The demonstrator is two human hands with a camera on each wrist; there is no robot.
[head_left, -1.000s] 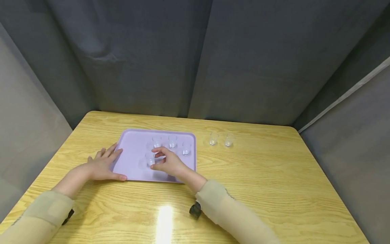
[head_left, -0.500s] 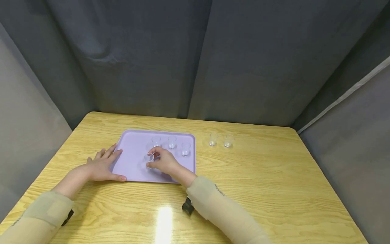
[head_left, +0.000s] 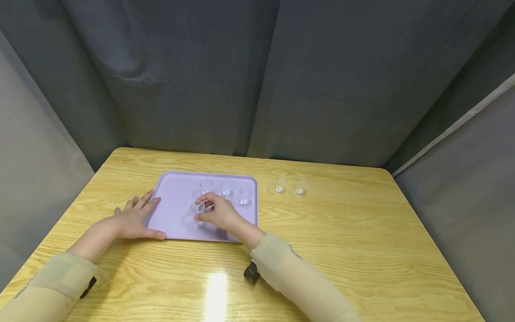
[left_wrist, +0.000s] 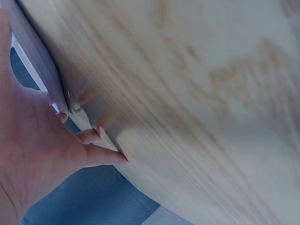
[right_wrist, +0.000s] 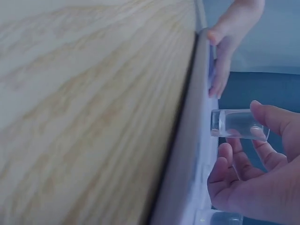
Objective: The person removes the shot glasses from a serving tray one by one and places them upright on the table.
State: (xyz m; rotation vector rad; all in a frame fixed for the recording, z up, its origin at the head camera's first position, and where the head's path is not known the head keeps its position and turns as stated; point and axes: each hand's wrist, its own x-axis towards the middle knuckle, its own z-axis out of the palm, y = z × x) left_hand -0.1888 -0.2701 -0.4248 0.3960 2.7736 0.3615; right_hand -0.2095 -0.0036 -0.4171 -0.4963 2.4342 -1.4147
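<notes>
Here the right hand (head_left: 219,213) is reaching over the lavender tray (head_left: 177,214), its thumb and fingers (right_wrist: 269,117) pinching a small clear cup (head_left: 197,207) that is standing near the tray's middle. From the head view the cup is mostly washed out against the tray, and the hand is covering its near side; the right wrist view is showing it more plainly, with its base at the tray floor, though whether it is touching or just lifted is impossible to say.

Three more clear cups (head_left: 226,187) are standing in a row toward the tray's far edge, and their outlines are faint. Another pair of cups (head_left: 290,184) is sitting off the tray on the bare wooden surface (head_left: 362,232), toward its far edge, just beyond the tray's right side.

The left hand (head_left: 132,218) is lying flat with fingers spread and relaxed, grasping nothing; it is pressing on the tray's near left corner, with the thumb lying along the tray's near edge. The left wrist view is blurred and is catching only the fingertips (left_wrist: 101,154) against the tray's rim and the wood grain.

A small dark object near the right sleeve is too indistinct to identify.
</notes>
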